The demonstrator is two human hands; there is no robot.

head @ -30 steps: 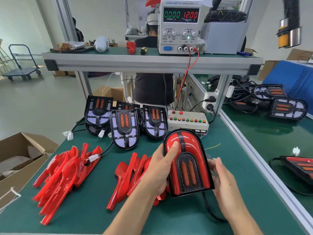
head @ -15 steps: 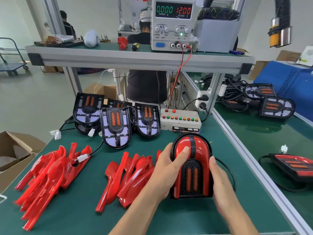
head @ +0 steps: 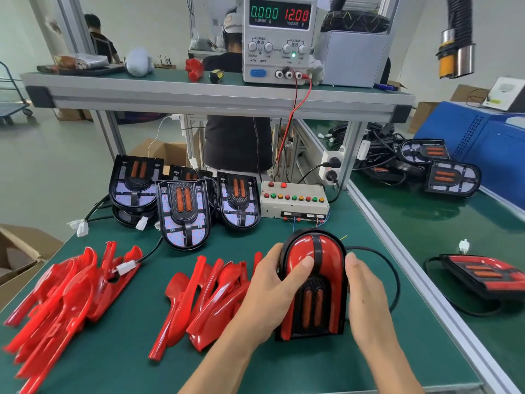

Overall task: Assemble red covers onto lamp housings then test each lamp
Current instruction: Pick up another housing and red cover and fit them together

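Red cover (head: 301,251) being pressed onto one housing (head: 312,302) by both hands, left hand (head: 272,288) thumb on top, right hand (head: 366,291) flat alongside; bare housings (head: 184,214) and loose covers (head: 71,285) waiting, testing remaining.

The pile of red covers (head: 54,302) at lower left is motion-blurred and cut by the frame's edges, the left hand (head: 272,291) hides the lamp (head: 312,282)'s left flank, the cardboard box (head: 20,257) runs off the left edge, and the power supply (head: 279,38)'s top is cropped.
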